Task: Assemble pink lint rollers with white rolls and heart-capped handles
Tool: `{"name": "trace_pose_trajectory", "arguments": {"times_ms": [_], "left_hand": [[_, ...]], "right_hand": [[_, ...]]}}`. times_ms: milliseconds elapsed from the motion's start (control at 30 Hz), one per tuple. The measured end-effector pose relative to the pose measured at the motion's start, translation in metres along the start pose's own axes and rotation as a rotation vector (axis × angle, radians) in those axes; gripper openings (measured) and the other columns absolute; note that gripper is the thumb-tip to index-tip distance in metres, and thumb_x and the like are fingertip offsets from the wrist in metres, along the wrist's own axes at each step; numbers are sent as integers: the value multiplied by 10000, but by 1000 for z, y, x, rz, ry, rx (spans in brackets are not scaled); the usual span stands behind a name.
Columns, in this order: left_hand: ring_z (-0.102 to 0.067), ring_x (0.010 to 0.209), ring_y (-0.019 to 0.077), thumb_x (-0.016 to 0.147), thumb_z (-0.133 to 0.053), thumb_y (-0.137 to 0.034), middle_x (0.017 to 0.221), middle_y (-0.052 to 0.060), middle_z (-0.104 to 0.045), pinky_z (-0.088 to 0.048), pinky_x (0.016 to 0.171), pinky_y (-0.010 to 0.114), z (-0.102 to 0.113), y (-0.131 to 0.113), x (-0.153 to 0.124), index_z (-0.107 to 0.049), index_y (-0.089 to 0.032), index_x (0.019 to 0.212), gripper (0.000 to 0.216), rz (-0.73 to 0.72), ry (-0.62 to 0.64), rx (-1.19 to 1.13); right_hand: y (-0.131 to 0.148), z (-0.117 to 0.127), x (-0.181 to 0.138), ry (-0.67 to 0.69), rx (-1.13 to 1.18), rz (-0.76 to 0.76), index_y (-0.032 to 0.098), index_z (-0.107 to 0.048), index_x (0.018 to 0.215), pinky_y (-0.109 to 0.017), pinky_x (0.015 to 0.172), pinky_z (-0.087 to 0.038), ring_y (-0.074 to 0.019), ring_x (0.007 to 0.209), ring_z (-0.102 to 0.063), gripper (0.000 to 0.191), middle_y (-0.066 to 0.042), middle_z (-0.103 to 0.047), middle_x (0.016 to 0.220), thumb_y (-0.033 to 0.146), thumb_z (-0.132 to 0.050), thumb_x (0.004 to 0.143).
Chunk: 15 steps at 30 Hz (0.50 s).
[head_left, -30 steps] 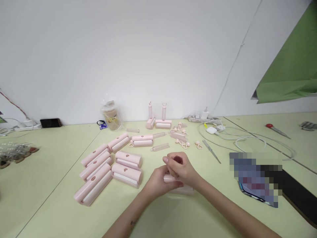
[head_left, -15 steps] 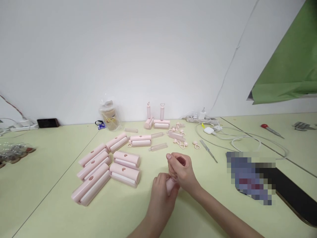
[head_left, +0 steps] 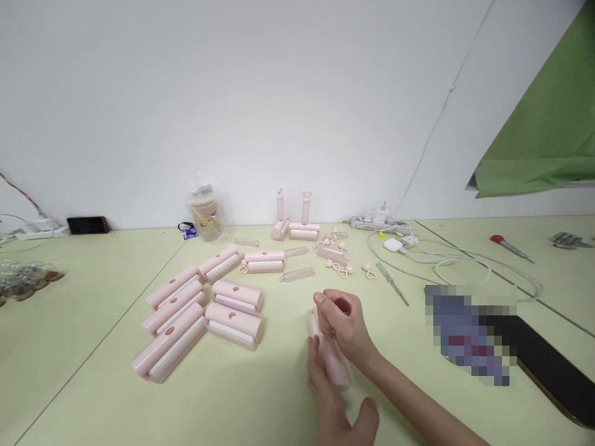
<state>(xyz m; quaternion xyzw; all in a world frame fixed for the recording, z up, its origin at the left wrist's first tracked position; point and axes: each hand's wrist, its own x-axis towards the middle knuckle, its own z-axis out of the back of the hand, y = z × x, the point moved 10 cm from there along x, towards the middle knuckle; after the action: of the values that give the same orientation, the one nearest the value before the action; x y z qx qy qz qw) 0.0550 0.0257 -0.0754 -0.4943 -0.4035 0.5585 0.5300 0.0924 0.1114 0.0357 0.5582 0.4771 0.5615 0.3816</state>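
A pale pink cylindrical case [head_left: 335,365] lies between my hands, slanting toward me and blurred at its near end. It resembles the pink roller cases [head_left: 235,321] at the left. My left hand [head_left: 328,396] rests its fingers along the left side of the case, thumb spread away. Over the far end of the case, my right hand [head_left: 344,322] is closed in a fist. A dark red round patch shows inside its curled fingers; whether this is an object or the hollow of the fist, I cannot tell. The fist hides part of the case.
Beyond my hands lie clear pink tubes [head_left: 297,274] and heart-shaped loops [head_left: 369,271]. A thin metal tool [head_left: 392,284], white cables [head_left: 465,263] and a black slab [head_left: 548,365] are on the right. A bagged cup [head_left: 207,217] stands by the wall.
My left hand has moved nearer me and opened its thumb away from the pink case. More of the case now shows. My right fist has stayed almost in place.
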Motion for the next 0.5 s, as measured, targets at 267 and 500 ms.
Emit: {"name": "trace_pose_trajectory", "arguments": {"times_ms": [267,500], "left_hand": [[-357,1228,238,751,-487,-249,1308,141,-388,-327,981,350,51,-33,33,-275,-191,1227,524,-169,165,-61],[-545,783,169,661,-523,-183,971,-5,-571,-423,658,246,70,-44,56,-497,-255,1049,396,-76,453,242]], "right_hand": [[19,0,10,252,-76,31,188,-557,882,-325,662,-483,-192,720,-607,560,-67,-636,787,653,-253,817],[-1,122,64,-16,-930,77,154,-578,921,-506,871,-360,-332,991,-526,227,-168,-569,1019,282,-471,767]]}}
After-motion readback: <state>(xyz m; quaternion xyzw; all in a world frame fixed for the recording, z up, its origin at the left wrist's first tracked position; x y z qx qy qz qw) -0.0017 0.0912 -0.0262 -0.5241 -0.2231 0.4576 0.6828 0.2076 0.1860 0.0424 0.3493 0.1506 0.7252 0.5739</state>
